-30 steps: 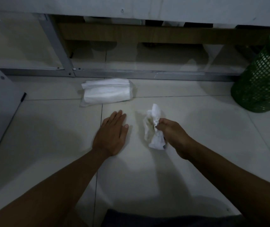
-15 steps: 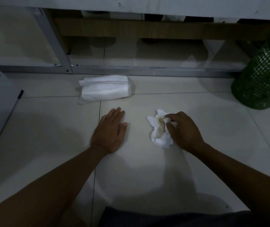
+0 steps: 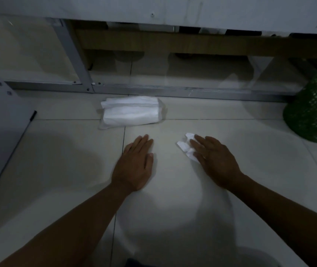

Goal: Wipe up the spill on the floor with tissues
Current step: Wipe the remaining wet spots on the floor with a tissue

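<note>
A person's right hand (image 3: 214,160) lies flat, fingers spread, on a crumpled white tissue (image 3: 187,147) and presses it against the pale tiled floor (image 3: 173,209); only the tissue's left edge shows beyond the fingertips. The left hand (image 3: 134,164) rests palm down on the tiles at 9 o'clock from the tissue, fingers together and holding nothing, well apart from it. A clear-wrapped pack of tissues (image 3: 131,112) lies at 11 o'clock from the right hand, just in front of a metal floor rail (image 3: 192,91). A green mesh basket (image 3: 313,108) stands at 2 o'clock, by the frame's right edge. No wet patch can be made out in the dim light.
</note>
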